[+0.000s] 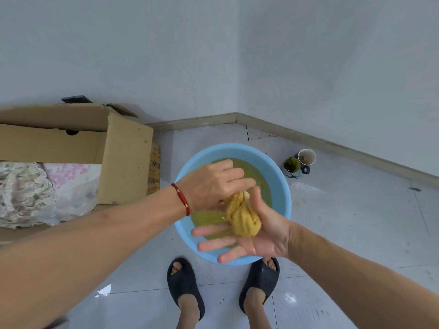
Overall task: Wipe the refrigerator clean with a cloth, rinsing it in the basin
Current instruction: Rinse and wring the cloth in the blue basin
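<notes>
Both hands — left pinching the twisted cloth, right spread beneath — should probably wring harder over the basin.

Cardboard box left; cups by wall.

Twisted yellow cloth (wet, bunched) above round blue basin of murky yellowish water on the floor.
</notes>
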Available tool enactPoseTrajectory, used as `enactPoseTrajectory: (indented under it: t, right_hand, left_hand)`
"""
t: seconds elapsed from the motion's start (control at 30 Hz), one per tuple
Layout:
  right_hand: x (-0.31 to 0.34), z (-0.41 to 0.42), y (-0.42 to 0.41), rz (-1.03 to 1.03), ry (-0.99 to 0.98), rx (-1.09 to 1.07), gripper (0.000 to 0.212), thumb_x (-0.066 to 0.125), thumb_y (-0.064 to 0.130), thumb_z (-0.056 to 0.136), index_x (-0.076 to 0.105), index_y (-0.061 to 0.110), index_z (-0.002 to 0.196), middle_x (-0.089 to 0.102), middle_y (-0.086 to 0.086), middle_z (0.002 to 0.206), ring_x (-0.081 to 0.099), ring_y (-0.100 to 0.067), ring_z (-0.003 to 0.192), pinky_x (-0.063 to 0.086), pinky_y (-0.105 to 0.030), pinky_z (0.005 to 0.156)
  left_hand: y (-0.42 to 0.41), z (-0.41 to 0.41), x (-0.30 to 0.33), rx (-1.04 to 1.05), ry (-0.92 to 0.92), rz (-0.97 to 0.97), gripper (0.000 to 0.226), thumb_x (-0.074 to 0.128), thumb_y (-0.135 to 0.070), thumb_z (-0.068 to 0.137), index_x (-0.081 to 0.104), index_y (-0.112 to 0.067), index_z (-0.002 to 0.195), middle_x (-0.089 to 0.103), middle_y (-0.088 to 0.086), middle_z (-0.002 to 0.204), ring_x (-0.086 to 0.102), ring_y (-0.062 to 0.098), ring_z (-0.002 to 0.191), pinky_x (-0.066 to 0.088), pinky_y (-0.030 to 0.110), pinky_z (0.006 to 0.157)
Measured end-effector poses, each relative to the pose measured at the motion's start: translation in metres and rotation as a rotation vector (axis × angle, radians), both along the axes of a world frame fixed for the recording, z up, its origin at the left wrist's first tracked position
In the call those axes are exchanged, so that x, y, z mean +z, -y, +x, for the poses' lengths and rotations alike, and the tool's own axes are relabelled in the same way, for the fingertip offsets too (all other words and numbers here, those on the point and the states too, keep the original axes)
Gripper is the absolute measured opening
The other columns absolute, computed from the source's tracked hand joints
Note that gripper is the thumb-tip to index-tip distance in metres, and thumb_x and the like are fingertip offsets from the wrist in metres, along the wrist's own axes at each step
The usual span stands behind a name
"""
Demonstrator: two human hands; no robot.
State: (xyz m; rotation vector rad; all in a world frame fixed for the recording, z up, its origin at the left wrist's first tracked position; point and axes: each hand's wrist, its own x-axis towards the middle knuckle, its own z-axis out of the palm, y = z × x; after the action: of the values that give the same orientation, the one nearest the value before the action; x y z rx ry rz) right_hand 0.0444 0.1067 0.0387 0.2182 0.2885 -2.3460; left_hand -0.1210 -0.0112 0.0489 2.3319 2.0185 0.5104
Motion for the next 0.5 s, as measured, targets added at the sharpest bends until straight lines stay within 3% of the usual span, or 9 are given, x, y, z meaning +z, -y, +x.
enactPoseTrajectory:
  t: [0.03, 0.1, 0.13, 0.17, 0.27, 0.33, 0.43, 0.5]
  right_hand:
    - [0.003, 0.001, 0.005, 0.050, -0.012, -0.003, 0.094, 0.074, 0.053, 0.087, 0.034, 0.006, 0.158, 0.059, -0.029, 0.138, 0.065, -0.038, 0.123, 0.061, -0.037, 0.092]
    - [0.008, -0.001, 0.008, 0.312, 0.061, -0.017, 0.050, 0.074, 0.024, 0.094, 0.057, 0.005, 0.137, 0.074, -0.012, 0.101, 0.074, -0.017, 0.083, 0.058, -0.018, 0.063]
    - [0.009, -0.002, 0.007, 0.479, 0.076, -0.009, 0.030, 0.074, 0.018, 0.094, 0.067, 0.005, 0.120, 0.069, -0.006, 0.083, 0.065, -0.010, 0.064, 0.049, -0.016, 0.050]
    - [0.009, -0.004, 0.005, 0.639, 0.043, 0.029, 0.017, 0.075, 0.017, 0.094, 0.069, 0.005, 0.104, 0.062, -0.004, 0.074, 0.054, -0.009, 0.055, 0.040, -0.017, 0.044]
    - [0.009, -0.013, -0.006, 0.973, -0.080, 0.225, 0.033, 0.083, 0.030, 0.088, 0.062, 0.005, 0.084, 0.049, -0.009, 0.067, 0.038, -0.015, 0.052, 0.029, -0.024, 0.047]
    - [0.014, -0.016, -0.018, 0.931, -0.108, 0.305, 0.036, 0.082, 0.035, 0.088, 0.058, 0.010, 0.080, 0.047, -0.005, 0.067, 0.038, -0.014, 0.053, 0.025, -0.025, 0.049]
    - [0.022, -0.014, -0.028, 0.517, -0.045, 0.331, 0.035, 0.070, 0.048, 0.091, 0.060, 0.016, 0.098, 0.045, -0.001, 0.074, 0.040, -0.010, 0.053, 0.019, -0.024, 0.048]
    - [0.022, -0.011, -0.029, 0.509, -0.055, 0.343, 0.029, 0.070, 0.042, 0.093, 0.061, 0.016, 0.102, 0.045, -0.001, 0.074, 0.043, -0.009, 0.053, 0.024, -0.021, 0.046]
  left_hand:
    - [0.002, -0.001, -0.002, -0.005, -0.040, -0.032, 0.044, 0.085, -0.020, 0.073, 0.068, -0.010, 0.113, 0.062, 0.004, 0.085, 0.051, 0.024, 0.068, 0.049, 0.037, 0.058]
    - [0.007, 0.001, -0.004, -0.005, -0.125, -0.084, 0.020, 0.074, -0.014, 0.083, 0.071, -0.010, 0.102, 0.061, 0.003, 0.081, 0.051, 0.023, 0.065, 0.050, 0.038, 0.051]
    - [0.010, 0.003, -0.005, 0.007, -0.150, -0.094, 0.011, 0.065, -0.008, 0.089, 0.071, -0.011, 0.097, 0.061, 0.002, 0.078, 0.051, 0.022, 0.062, 0.049, 0.037, 0.047]
    - [0.012, 0.005, -0.005, 0.029, -0.164, -0.094, 0.018, 0.056, -0.002, 0.092, 0.072, -0.011, 0.095, 0.061, 0.001, 0.075, 0.052, 0.020, 0.060, 0.047, 0.035, 0.044]
    - [0.014, 0.013, -0.004, 0.096, -0.184, -0.098, 0.030, 0.045, 0.005, 0.086, 0.070, -0.010, 0.089, 0.057, 0.002, 0.068, 0.050, 0.020, 0.054, 0.040, 0.029, 0.038]
    - [0.014, 0.016, -0.001, 0.116, -0.163, -0.092, 0.024, 0.049, 0.008, 0.082, 0.064, -0.011, 0.081, 0.053, 0.002, 0.066, 0.047, 0.021, 0.052, 0.038, 0.029, 0.038]
    - [0.011, 0.020, 0.008, 0.115, -0.117, -0.053, 0.022, 0.051, 0.000, 0.092, 0.064, -0.012, 0.079, 0.054, 0.002, 0.068, 0.047, 0.020, 0.054, 0.038, 0.031, 0.038]
    - [0.009, 0.023, 0.011, 0.092, -0.157, -0.047, 0.020, 0.056, 0.000, 0.090, 0.067, -0.012, 0.080, 0.053, 0.002, 0.066, 0.048, 0.019, 0.053, 0.039, 0.031, 0.038]
